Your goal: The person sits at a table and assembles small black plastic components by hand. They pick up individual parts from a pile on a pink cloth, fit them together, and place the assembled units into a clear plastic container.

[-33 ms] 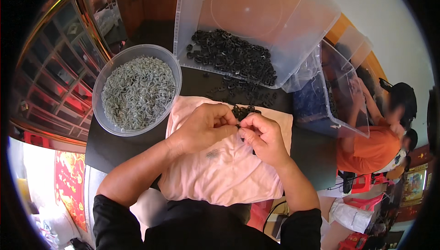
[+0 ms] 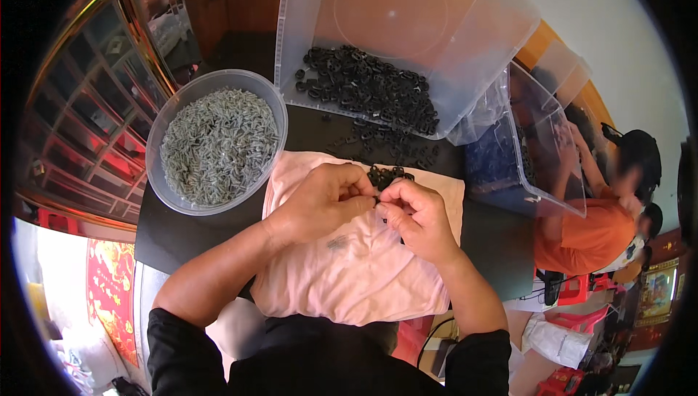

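Over a pink cloth [image 2: 342, 280], both my hands meet with their fingertips pinched together. My left hand [image 2: 323, 200] is closed on a small black plastic piece [image 2: 377, 200], mostly hidden by the fingers. On the same piece, thumb and index finger of my right hand [image 2: 420, 220] are closed from the other side. Just beyond the fingertips lies a little heap of black plastic parts [image 2: 385, 175] on the cloth's far edge. A few dark bits show beneath my right hand. A small grey patch [image 2: 337, 243] marks the cloth near my left wrist.
Left of the cloth stands a clear round tub [image 2: 155, 171] of short grey pieces. A large clear bin [image 2: 465, 40], tipped toward me, holds black parts, with more spilled on the dark table [image 2: 494, 251]. Another clear bin [image 2: 512, 127] stands right, beside a person in orange [image 2: 589, 240].
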`<state>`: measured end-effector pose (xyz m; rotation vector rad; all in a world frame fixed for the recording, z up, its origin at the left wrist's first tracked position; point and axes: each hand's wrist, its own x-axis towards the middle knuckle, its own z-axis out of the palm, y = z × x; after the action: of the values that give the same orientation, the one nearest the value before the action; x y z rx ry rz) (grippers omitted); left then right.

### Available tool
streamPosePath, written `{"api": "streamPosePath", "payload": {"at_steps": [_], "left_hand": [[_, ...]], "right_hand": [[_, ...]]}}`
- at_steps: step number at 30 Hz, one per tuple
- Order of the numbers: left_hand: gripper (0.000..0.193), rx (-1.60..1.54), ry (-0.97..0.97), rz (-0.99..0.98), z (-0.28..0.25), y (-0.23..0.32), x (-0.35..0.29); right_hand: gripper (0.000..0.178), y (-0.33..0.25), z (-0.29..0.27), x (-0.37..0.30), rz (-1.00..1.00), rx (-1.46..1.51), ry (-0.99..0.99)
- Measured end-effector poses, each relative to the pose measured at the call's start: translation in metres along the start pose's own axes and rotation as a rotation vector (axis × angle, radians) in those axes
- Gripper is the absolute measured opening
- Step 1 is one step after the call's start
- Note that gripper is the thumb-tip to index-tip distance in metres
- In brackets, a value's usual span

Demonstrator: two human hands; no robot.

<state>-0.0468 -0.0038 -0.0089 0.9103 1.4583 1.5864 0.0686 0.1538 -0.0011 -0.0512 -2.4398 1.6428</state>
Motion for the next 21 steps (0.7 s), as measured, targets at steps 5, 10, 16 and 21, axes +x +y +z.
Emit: {"api": "streamPosePath", "payload": {"at_steps": [5, 10, 16, 21], "left_hand": [[0.008, -0.233, 0.035, -0.088, -0.001, 0.002, 0.000], [0.013, -0.341, 0.050, -0.109, 0.003, 0.001, 0.001], [0.012, -0.385, 0.058, -0.122, 0.007, 0.002, 0.000], [0.012, -0.325, 0.084, -0.164, 0.010, 0.006, -0.002]], "right_hand": [[0.009, -0.002, 0.006, -0.001, -0.065, 0.149, 0.077], [0.013, -0.006, 0.005, -0.001, -0.215, 0.041, 0.138], [0.012, -0.008, 0.005, 0.000, -0.287, -0.024, 0.158], [0.015, -0.007, 0.007, 0.002, -0.465, -0.366, 0.232]]}}
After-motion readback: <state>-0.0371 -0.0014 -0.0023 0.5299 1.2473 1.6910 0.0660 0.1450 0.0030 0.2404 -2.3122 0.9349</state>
